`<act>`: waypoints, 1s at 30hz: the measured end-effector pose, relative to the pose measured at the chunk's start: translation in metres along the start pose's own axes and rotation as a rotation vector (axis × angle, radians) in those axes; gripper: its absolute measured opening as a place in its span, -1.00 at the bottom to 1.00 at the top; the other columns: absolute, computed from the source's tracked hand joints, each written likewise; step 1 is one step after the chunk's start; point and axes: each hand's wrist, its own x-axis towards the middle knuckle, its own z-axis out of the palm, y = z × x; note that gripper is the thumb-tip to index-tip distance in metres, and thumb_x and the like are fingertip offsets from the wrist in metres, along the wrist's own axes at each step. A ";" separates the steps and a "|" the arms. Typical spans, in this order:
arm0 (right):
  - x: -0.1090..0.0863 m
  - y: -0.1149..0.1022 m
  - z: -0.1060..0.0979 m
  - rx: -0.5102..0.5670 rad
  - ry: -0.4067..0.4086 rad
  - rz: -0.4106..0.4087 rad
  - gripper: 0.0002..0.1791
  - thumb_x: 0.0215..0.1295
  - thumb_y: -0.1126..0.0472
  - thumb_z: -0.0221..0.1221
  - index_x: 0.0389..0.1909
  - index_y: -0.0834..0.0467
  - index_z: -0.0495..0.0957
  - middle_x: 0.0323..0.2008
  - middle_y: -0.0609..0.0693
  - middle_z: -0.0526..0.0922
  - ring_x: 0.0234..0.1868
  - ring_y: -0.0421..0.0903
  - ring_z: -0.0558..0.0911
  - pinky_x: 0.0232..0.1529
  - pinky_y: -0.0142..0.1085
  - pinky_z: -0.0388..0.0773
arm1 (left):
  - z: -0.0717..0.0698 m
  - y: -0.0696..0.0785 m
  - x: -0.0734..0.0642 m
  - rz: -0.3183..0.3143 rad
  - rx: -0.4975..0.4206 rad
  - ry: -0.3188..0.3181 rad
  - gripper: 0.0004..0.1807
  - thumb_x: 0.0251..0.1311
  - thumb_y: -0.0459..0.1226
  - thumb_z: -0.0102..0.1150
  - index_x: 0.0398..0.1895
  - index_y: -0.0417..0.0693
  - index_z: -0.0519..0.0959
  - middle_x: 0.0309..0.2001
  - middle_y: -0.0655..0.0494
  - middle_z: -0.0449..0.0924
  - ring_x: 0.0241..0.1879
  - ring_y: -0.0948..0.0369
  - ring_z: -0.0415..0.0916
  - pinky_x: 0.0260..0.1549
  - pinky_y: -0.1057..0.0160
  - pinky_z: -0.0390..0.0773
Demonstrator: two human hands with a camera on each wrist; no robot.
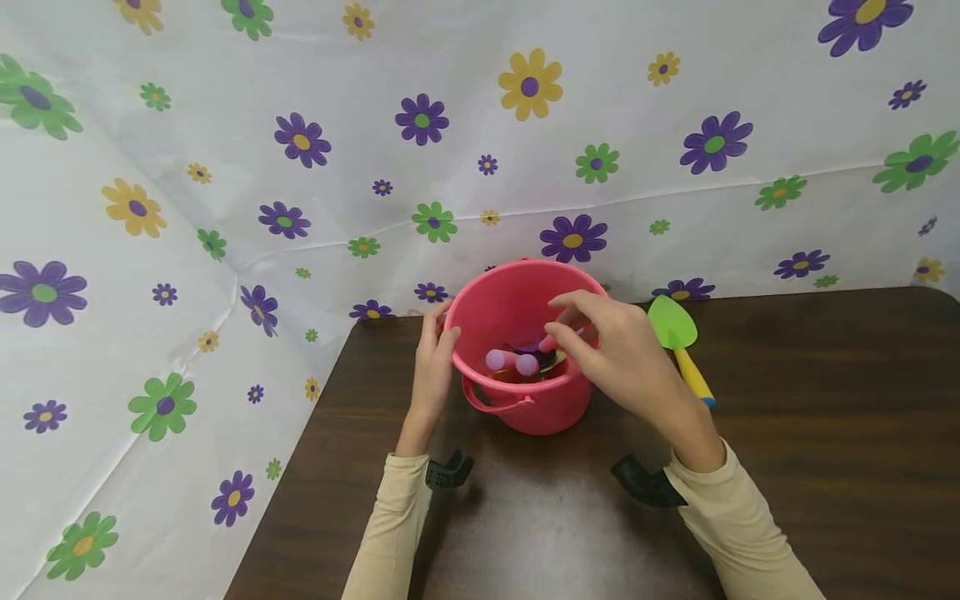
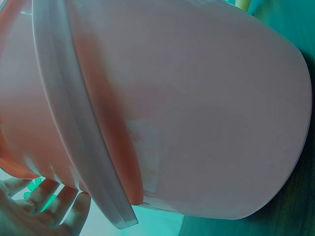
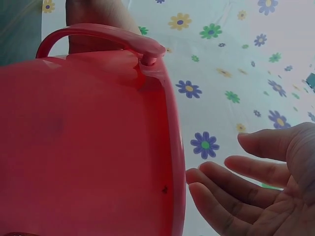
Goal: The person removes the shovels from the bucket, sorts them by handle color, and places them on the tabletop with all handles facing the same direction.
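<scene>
A pink bucket [image 1: 551, 412] stands upright on the table. My left hand [image 1: 433, 367] grips its rim from the left, the thumb over the edge; in the left wrist view several fingers [image 2: 75, 214] show against the bucket wall. Inside lie pink handles with lilac round ends [image 1: 527, 365] and other partly hidden pieces. Over the right side of the rim hangs my right hand [image 1: 626, 354], its fingertips above a pink handle [image 1: 550, 342] in the bucket. Loosely bent fingers, with a gap to the thumb and nothing held, appear in the right wrist view beside the bucket wall [image 3: 88, 147].
A toy trowel with a green blade [image 1: 672, 323] and yellow handle lies on the dark wooden table [image 1: 825, 433], right of the bucket. Behind rises a white flower-print sheet [image 1: 465, 67]. The bucket's handle [image 1: 491, 404] hangs down at its front left.
</scene>
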 end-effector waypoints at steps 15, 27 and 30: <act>0.000 0.000 0.009 -0.027 -0.201 0.008 -0.87 0.28 0.31 0.39 -0.17 0.20 0.72 -0.36 -0.09 0.72 -0.37 -0.16 0.61 -0.29 -0.21 0.68 | 0.000 0.001 -0.002 -0.011 -0.009 0.000 -0.44 0.46 -0.25 0.00 0.49 -0.06 0.27 0.39 -0.05 0.41 0.29 -0.01 0.47 0.21 -0.04 0.57; 0.003 0.004 0.022 -0.093 -0.377 -0.019 -0.93 0.30 0.28 0.36 -0.22 0.17 0.75 -0.56 -0.21 0.54 -0.48 -0.22 0.48 -0.40 -0.34 0.56 | 0.001 0.001 -0.001 0.002 0.004 0.006 -0.44 0.45 -0.25 -0.01 0.49 -0.08 0.28 0.37 -0.07 0.42 0.29 -0.01 0.47 0.20 -0.05 0.58; 0.006 0.005 0.026 -0.088 -0.409 -0.008 -0.89 0.29 0.29 0.37 -0.20 0.19 0.75 -0.55 -0.19 0.57 -0.50 -0.23 0.49 -0.39 -0.34 0.58 | 0.001 0.001 -0.001 0.002 0.005 0.007 -0.44 0.45 -0.26 0.00 0.49 -0.09 0.28 0.37 -0.08 0.41 0.29 -0.02 0.47 0.20 -0.05 0.58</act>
